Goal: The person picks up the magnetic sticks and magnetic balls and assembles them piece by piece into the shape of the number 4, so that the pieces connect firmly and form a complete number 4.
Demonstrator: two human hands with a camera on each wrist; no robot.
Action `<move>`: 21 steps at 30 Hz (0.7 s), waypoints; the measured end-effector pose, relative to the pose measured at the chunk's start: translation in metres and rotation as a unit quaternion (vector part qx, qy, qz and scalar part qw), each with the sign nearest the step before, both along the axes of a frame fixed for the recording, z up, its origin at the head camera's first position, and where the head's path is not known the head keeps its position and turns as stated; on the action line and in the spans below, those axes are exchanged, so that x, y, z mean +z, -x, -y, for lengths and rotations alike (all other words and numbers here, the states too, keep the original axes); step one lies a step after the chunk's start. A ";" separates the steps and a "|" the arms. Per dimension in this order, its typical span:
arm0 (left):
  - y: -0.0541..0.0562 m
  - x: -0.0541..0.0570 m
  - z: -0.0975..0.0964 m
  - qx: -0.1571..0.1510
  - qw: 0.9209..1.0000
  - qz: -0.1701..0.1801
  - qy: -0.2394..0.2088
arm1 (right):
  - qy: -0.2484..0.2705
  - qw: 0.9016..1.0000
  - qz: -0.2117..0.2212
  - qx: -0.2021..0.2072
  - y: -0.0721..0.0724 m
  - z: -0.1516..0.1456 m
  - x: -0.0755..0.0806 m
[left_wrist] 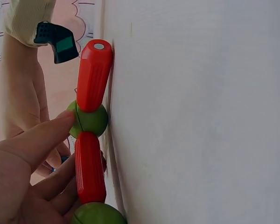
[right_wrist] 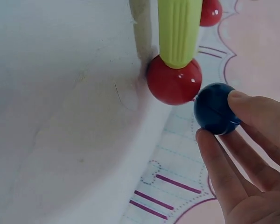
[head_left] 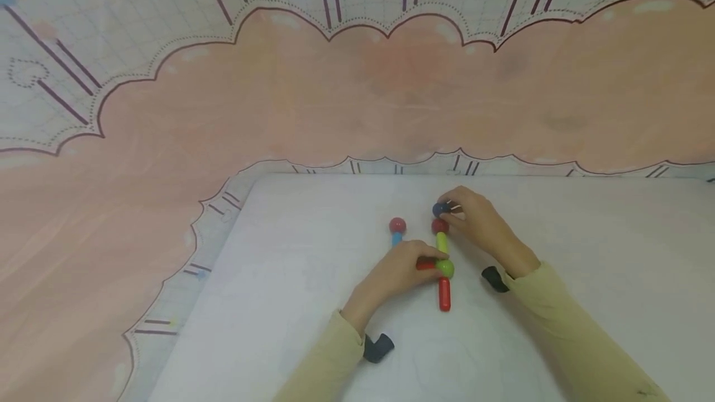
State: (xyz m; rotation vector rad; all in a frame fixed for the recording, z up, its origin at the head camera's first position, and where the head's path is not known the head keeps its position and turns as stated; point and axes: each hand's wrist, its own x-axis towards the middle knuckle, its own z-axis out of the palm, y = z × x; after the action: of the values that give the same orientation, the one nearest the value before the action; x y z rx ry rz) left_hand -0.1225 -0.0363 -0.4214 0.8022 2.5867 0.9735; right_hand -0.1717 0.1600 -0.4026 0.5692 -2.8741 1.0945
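Magnetic-looking rods and balls lie joined on the white table. My left hand (head_left: 399,268) pinches the green ball (head_left: 445,268) between thumb and index finger. From this ball one red rod (head_left: 444,294) points toward me, and a yellow-green rod (head_left: 442,242) runs away to a red ball (head_left: 440,226). Another red rod (left_wrist: 89,168) leads sideways to a second green ball (left_wrist: 98,214), which the left hand covers in the head view. My right hand (head_left: 477,222) holds a blue ball (right_wrist: 214,109) by its fingertips, right at the far side of that red ball.
Left of the yellow-green rod, another red ball (head_left: 398,225) tops a blue rod (head_left: 396,239) partly hidden by the left hand. The white tabletop (head_left: 614,265) ends at the back before a patterned cloth (head_left: 391,92). Dark wrist devices (head_left: 380,348) sit at both cuffs.
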 end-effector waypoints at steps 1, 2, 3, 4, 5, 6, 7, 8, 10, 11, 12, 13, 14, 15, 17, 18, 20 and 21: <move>0.000 0.001 -0.001 0.004 1.000 -0.001 0.001 | 0.003 1.000 -0.009 0.004 -0.002 -0.001 0.001; -0.001 0.001 -0.001 0.007 1.000 -0.002 0.003 | 0.005 1.000 -0.016 0.007 -0.004 -0.002 0.001; -0.002 0.003 -0.002 0.010 1.000 -0.003 0.006 | 0.006 1.000 -0.023 0.009 -0.006 -0.004 0.002; -0.003 0.004 -0.003 0.012 1.000 -0.005 0.009 | 0.005 1.000 -0.029 0.010 -0.008 -0.005 0.003; -0.004 0.005 -0.004 0.014 1.000 -0.009 0.014 | 0.005 0.999 -0.036 0.011 -0.011 -0.006 0.003; -0.005 0.006 -0.005 0.014 1.000 -0.014 0.018 | 0.005 0.999 -0.044 0.012 -0.013 -0.008 0.004; -0.006 0.007 -0.005 0.014 0.999 -0.019 0.023 | 0.005 0.999 -0.051 0.012 -0.016 -0.009 0.004; -0.007 0.008 -0.006 0.015 0.999 -0.022 0.027 | 0.005 0.998 -0.058 0.012 -0.018 -0.011 0.004; -0.008 0.009 -0.006 0.019 0.999 -0.026 0.031 | 0.004 0.997 -0.073 0.015 -0.023 -0.014 0.005; -0.009 0.009 -0.006 0.021 0.999 -0.027 0.033 | 0.005 0.997 -0.080 0.017 -0.025 -0.015 0.005; -0.009 0.009 -0.007 0.022 0.999 -0.028 0.034 | 0.005 0.996 -0.086 0.018 -0.027 -0.016 0.005; -0.009 0.009 -0.007 0.023 0.999 -0.027 0.034 | 0.003 0.996 -0.090 0.018 -0.029 -0.017 0.005; -0.009 0.009 -0.007 0.024 0.999 -0.027 0.035 | 0.001 0.995 -0.094 0.019 -0.030 -0.018 0.005; -0.009 0.009 -0.007 0.024 0.999 -0.027 0.036 | -0.002 0.995 -0.096 0.018 -0.032 -0.019 0.005; -0.009 0.008 -0.007 0.024 0.999 -0.026 0.037 | -0.008 0.995 -0.098 0.016 -0.036 -0.020 0.005; -0.008 0.008 -0.007 0.023 0.999 -0.026 0.037 | -0.011 0.995 -0.100 0.016 -0.038 -0.021 0.006; -0.008 0.008 -0.007 0.022 0.999 -0.024 0.036 | -0.020 0.994 -0.104 0.016 -0.042 -0.022 0.006; -0.008 0.008 -0.007 0.022 0.999 -0.024 0.037 | -0.024 0.994 -0.108 0.017 -0.043 -0.022 0.006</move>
State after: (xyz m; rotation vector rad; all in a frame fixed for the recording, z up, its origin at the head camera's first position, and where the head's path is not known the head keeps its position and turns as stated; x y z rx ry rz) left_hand -0.1143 -0.0292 -0.4138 0.7631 2.6746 0.8759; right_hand -0.1284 0.1825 -0.3964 0.6931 -2.7192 0.9081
